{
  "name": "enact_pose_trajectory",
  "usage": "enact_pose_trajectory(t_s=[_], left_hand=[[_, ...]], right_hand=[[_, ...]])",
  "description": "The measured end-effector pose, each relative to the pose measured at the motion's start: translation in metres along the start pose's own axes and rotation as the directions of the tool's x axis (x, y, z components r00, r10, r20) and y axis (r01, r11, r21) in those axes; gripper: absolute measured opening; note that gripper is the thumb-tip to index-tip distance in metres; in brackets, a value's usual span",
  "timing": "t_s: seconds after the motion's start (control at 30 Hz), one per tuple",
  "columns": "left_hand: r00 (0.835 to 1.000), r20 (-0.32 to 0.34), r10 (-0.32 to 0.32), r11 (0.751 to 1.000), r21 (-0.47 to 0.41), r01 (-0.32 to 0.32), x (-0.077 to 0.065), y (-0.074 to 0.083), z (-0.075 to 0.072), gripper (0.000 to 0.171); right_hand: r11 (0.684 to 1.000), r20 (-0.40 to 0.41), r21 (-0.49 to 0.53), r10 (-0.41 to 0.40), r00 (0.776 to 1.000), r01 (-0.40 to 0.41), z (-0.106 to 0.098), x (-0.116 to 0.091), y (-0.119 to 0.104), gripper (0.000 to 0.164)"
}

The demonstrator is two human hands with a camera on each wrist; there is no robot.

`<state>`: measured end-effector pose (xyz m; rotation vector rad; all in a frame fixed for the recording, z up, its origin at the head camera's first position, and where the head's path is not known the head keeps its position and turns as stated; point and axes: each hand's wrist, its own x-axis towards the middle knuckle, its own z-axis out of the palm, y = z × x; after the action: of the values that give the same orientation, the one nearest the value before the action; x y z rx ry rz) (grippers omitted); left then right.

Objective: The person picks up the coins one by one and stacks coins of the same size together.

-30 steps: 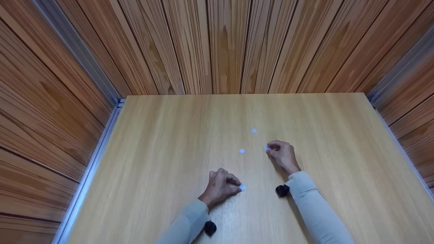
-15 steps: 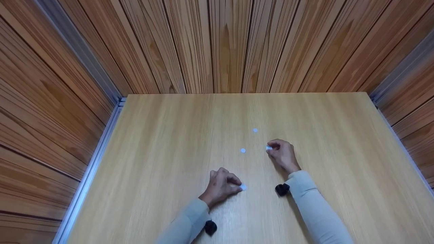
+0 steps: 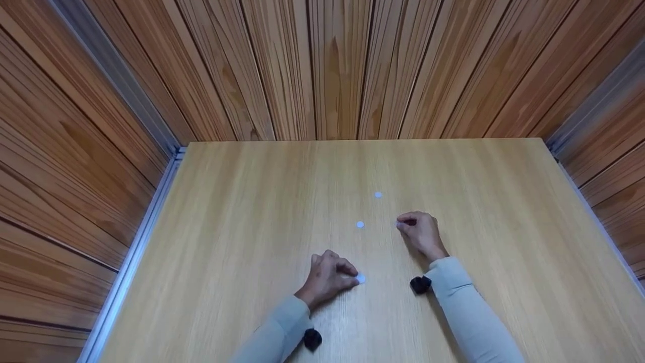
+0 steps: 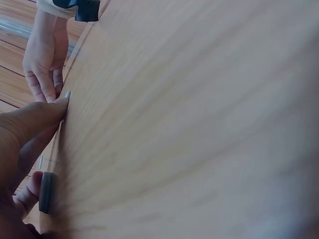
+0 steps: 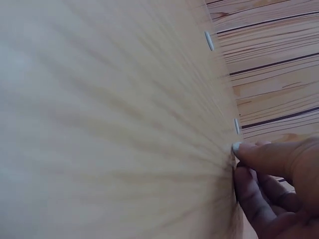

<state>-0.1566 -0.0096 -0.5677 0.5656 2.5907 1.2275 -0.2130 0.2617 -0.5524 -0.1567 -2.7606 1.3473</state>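
Small white discs lie on a light wooden table. My left hand rests on the table with its fingers curled, and its fingertips pinch one white disc. That disc shows edge-on in the left wrist view. My right hand sits farther back with its fingers curled. Its fingertips press down on the table over another disc, which is almost wholly hidden. Two loose discs lie beyond: one just left of the right hand, one farther back.
Wooden plank walls enclose the table at the back and on both sides, with grey metal rails along the side edges. A black camera is strapped at each wrist. Both arms wear pale sleeves.
My right hand has drawn slightly toward me, and the disc at its fingertips is now covered. The left hand and the two loose discs have not moved.
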Motion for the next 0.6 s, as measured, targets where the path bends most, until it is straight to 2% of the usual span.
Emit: enact_pose_trajectory(t_s=[0.17, 0.37, 0.6], left_hand=[[1.0, -0.002, -0.006, 1.0, -0.012, 0.005, 0.0, 0.0, 0.001, 0.011], [1.0, -0.006, -0.028, 1.0, -0.011, 0.028, 0.0, 0.0, 0.001, 0.011], [1.0, -0.007, -0.026, 1.0, 0.002, 0.026, 0.0, 0.001, 0.001, 0.011]], right_hand=[[0.995, 0.027, 0.067, 0.075, 0.997, -0.076, -0.001, -0.002, 0.002, 0.019], [0.965, 0.084, 0.172, 0.187, 0.979, -0.199, -0.001, -0.006, 0.002, 0.025], [0.957, 0.104, 0.213, 0.178, 0.979, -0.197, -0.002, -0.012, 0.004, 0.026]])
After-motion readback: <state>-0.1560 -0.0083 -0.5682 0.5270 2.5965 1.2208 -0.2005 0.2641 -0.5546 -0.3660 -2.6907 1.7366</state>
